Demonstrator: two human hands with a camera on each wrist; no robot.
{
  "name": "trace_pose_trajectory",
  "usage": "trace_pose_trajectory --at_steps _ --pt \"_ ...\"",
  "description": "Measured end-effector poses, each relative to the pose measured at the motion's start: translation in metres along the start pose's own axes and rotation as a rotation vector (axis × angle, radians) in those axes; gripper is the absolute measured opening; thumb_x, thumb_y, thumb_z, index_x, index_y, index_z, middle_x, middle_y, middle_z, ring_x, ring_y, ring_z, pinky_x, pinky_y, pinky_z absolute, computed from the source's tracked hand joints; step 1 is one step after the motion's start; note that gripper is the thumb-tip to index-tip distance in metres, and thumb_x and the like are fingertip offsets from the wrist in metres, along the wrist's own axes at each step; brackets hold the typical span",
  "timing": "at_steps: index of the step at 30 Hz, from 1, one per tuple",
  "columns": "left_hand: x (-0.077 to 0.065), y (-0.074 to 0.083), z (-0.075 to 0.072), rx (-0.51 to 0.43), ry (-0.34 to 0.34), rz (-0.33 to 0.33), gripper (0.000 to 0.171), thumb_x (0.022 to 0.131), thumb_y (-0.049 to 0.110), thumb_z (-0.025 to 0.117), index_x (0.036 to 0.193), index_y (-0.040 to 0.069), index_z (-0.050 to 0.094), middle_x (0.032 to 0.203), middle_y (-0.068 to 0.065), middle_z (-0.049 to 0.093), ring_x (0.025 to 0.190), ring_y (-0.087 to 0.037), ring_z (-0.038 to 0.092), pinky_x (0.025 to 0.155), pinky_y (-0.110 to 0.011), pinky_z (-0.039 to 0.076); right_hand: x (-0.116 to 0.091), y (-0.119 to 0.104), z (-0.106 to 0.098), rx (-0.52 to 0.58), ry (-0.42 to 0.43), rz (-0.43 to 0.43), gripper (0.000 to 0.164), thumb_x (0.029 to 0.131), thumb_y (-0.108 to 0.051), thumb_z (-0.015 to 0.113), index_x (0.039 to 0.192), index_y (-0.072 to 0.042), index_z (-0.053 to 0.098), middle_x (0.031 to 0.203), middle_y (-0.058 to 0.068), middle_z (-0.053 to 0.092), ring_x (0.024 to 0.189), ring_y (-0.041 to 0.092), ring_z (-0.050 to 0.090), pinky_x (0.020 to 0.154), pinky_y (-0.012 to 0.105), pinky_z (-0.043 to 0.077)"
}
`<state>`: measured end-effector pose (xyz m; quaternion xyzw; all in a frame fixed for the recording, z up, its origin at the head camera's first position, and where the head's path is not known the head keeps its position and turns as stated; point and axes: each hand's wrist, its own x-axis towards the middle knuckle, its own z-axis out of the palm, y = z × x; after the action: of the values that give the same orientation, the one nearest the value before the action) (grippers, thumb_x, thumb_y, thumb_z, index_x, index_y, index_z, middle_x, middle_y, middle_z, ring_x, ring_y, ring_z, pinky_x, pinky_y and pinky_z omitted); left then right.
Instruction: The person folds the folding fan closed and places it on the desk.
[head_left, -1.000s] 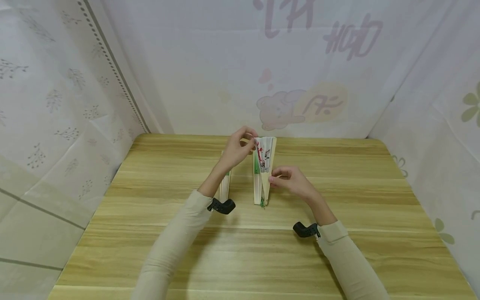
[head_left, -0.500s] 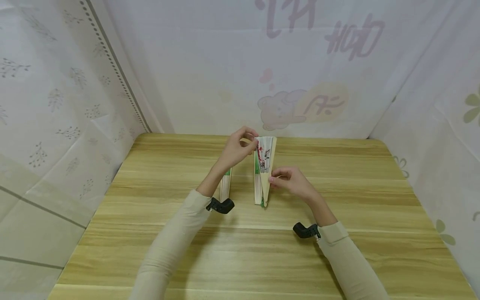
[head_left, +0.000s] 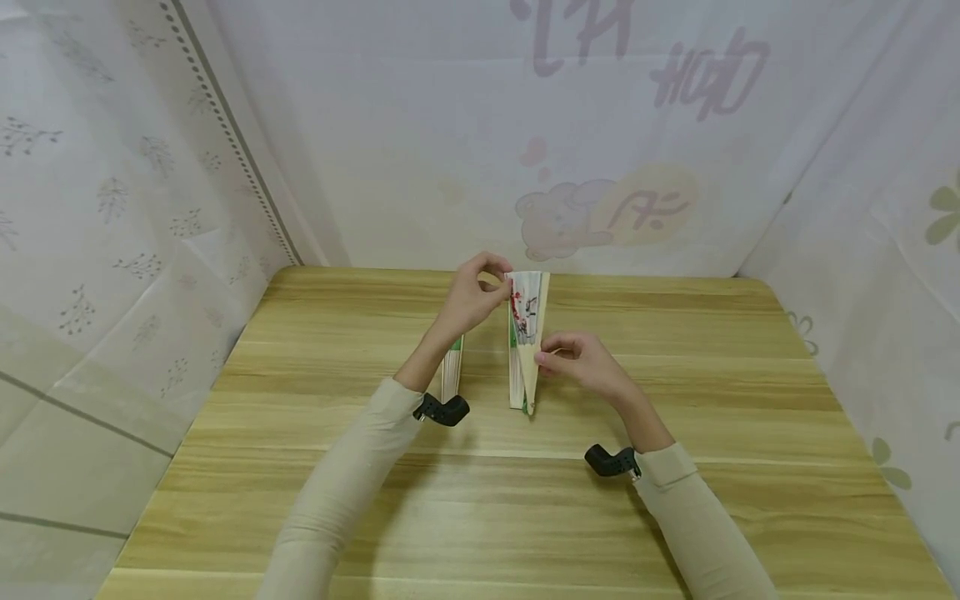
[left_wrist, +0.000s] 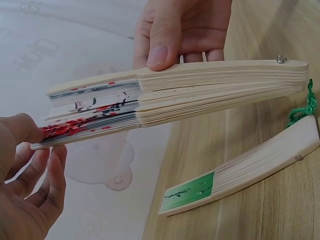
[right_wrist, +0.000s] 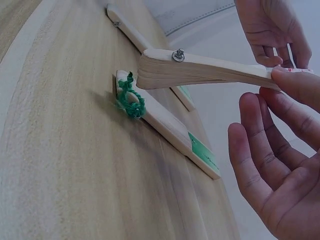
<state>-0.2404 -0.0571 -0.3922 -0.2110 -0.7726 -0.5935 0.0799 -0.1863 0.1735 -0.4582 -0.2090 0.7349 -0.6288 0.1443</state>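
Note:
Both hands hold a partly spread folding fan [head_left: 529, 310] with pale wooden ribs and a white leaf with red blossoms, raised above the table. My left hand [head_left: 474, 293] pinches the lower outer corner of its leaf between thumb and fingers, as the left wrist view shows. My right hand [right_wrist: 280, 155] grips the opposite guard stick, thumb on top and fingers beneath. Below it lies a folded green-leaf fan [left_wrist: 240, 175] with a green tassel [right_wrist: 132, 102] at its pivot end. Farther left lies another folded fan [head_left: 451, 373], green-leafed too, partly hidden by my left arm.
The wooden table [head_left: 480, 517] stretches around the fans, its far edge against a printed white curtain [head_left: 420, 150]. More curtain hangs at both sides. A black wrist camera [head_left: 442, 411] sits on my left wrist, and another camera [head_left: 609, 461] on my right.
The blossom fan has shifted very slightly left, and its pivot end a little toward me. Both hands keep their grip and have hardly moved. The two green fans lie still.

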Motion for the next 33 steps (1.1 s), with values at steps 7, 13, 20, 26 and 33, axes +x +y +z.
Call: trace_pose_trajectory --at_steps 7,13,20,26,33 --pt "0.0006 0.0009 0.0003 0.01 0.011 -0.022 0.012 0.095 -0.004 0.066 0.107 -0.003 0.064 0.094 -0.012 0.062 0.07 -0.025 0.066 0.059 -0.024 0.052 0.0023 -0.003 0.0017 -0.012 -0.007 -0.022 0.015 0.098 -0.009 0.07 0.104 0.005 0.071 0.1 0.018 0.067 0.095 0.056 0.062 0.085 0.058 0.054" --pt "-0.0003 0.0022 0.0002 -0.008 0.018 -0.045 0.013 0.095 -0.006 0.065 0.108 -0.004 0.064 0.095 -0.013 0.061 0.069 -0.028 0.068 0.059 -0.025 0.054 0.0039 -0.0056 0.0016 -0.032 -0.024 -0.06 0.013 0.098 -0.01 0.071 0.103 0.002 0.073 0.098 0.016 0.068 0.093 0.055 0.062 0.082 0.059 0.055" --pt "-0.0009 0.0055 -0.0006 -0.059 0.009 -0.058 0.016 0.096 -0.007 0.062 0.112 -0.007 0.063 0.097 -0.015 0.06 0.076 -0.046 0.069 0.066 -0.038 0.06 0.0057 -0.0061 0.0013 -0.035 -0.003 -0.047 0.014 0.096 -0.013 0.074 0.102 0.0 0.075 0.097 0.016 0.069 0.092 0.056 0.061 0.081 0.062 0.054" --pt "-0.0014 0.0045 -0.0009 -0.069 0.014 -0.057 0.017 0.097 -0.007 0.061 0.113 -0.008 0.062 0.098 -0.016 0.06 0.077 -0.049 0.068 0.067 -0.043 0.06 0.0054 -0.0072 0.0019 -0.064 0.015 -0.04 0.016 0.097 -0.012 0.073 0.104 0.002 0.075 0.098 0.017 0.07 0.091 0.053 0.063 0.08 0.059 0.055" --pt "-0.0006 0.0023 -0.0006 -0.098 0.017 -0.054 0.016 0.096 -0.008 0.061 0.112 -0.006 0.062 0.097 -0.015 0.059 0.072 -0.04 0.07 0.068 -0.046 0.06 0.0054 -0.0049 0.0025 0.004 0.013 0.002 0.023 0.098 -0.009 0.07 0.112 0.009 0.07 0.108 0.02 0.067 0.098 0.057 0.062 0.086 0.061 0.053"
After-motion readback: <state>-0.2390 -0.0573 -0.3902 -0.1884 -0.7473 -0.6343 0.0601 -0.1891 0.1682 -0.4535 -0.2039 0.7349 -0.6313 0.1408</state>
